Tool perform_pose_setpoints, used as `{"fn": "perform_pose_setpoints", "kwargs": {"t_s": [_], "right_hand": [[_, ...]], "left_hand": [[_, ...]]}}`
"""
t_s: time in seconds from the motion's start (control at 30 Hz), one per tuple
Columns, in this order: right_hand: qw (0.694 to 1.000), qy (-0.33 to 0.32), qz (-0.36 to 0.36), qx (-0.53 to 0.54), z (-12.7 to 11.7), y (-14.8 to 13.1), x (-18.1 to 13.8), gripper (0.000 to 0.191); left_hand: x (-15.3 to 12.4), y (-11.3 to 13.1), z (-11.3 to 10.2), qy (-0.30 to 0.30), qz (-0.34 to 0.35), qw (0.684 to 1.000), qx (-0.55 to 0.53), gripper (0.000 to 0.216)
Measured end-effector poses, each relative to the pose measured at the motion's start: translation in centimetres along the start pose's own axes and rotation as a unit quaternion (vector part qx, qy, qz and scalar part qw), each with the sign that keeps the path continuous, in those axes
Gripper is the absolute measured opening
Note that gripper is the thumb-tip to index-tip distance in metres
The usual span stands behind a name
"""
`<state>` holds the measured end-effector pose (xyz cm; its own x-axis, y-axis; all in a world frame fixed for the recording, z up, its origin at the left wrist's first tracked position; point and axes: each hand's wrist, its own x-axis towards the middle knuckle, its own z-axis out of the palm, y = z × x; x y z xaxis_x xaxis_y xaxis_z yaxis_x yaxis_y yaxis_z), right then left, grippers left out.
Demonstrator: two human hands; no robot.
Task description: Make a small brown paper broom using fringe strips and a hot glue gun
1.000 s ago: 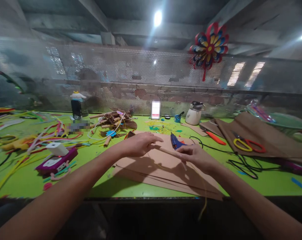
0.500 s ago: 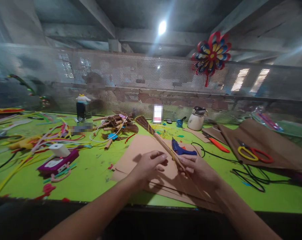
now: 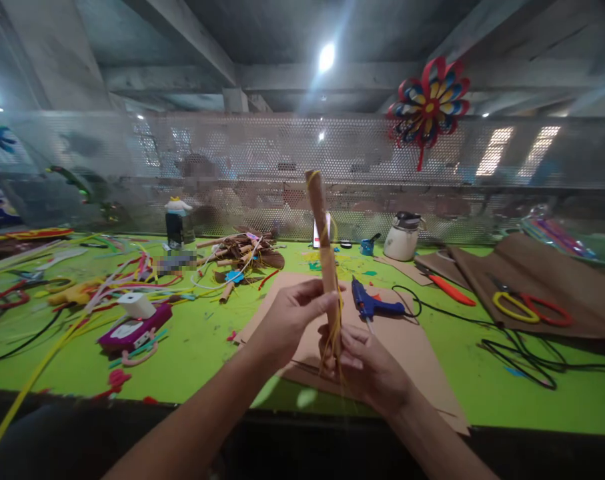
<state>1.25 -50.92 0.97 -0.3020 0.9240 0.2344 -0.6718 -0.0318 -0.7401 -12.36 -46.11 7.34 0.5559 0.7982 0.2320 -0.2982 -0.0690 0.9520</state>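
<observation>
A rolled brown paper tube [image 3: 321,227] with thin yellow strands hanging along it stands nearly upright in front of me. My right hand [image 3: 369,370] is closed around its lower end. My left hand [image 3: 291,319] pinches the tube a little higher, thumb and fingers pressed to its side. Both hands hover above a stack of brown paper sheets [image 3: 412,343] on the green table [image 3: 202,340]. A blue glue gun [image 3: 375,305] lies on the sheets just right of the tube.
Colourful strips and a purple box [image 3: 132,330] clutter the left. A heap of brown paper rolls [image 3: 242,252] lies behind. Yellow-and-red scissors [image 3: 529,308], orange scissors [image 3: 445,285], black cables [image 3: 522,353] and brown sheets sit at the right. A perforated metal screen backs the table; a paper pinwheel [image 3: 429,107] hangs on it.
The tube lay flat on the sheets, was then lifted slanting, and now stands nearly upright. Both hands have drawn closer to me and gripped it. The camera has tilted slightly.
</observation>
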Motion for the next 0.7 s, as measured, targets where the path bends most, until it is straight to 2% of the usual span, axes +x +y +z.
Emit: {"fn": "perform_pose_setpoints", "kwargs": {"t_s": [0.1,0.23,0.37,0.5,0.6,0.7], "right_hand": [[0.999,0.016,0.000,-0.038,0.4,-0.1,0.0,0.026],[0.980,0.045,0.019,-0.194,0.1,-1.2,-0.9,0.027],[0.918,0.123,-0.028,-0.375,-0.7,-3.5,-2.1,0.026],[0.861,0.213,-0.088,-0.454,-1.0,-5.7,-3.3,0.024],[0.837,0.201,-0.113,-0.497,-0.4,-5.8,-3.5,0.022],[0.833,0.168,-0.100,-0.517,0.6,-4.5,-2.8,0.025]], "left_hand": [[0.7,0.9,-0.5,0.001,0.009,1.000,0.013,0.016],[1.0,0.9,-0.8,0.025,-0.003,1.000,-0.015,0.017],[0.7,0.5,-0.9,0.029,-0.020,0.998,-0.048,0.021],[0.6,0.1,-0.9,0.053,-0.026,0.996,-0.061,0.024],[0.6,-0.4,-0.9,0.076,-0.027,0.993,-0.092,0.022],[0.7,-1.0,-0.7,0.089,-0.035,0.989,-0.110,0.023]]}}
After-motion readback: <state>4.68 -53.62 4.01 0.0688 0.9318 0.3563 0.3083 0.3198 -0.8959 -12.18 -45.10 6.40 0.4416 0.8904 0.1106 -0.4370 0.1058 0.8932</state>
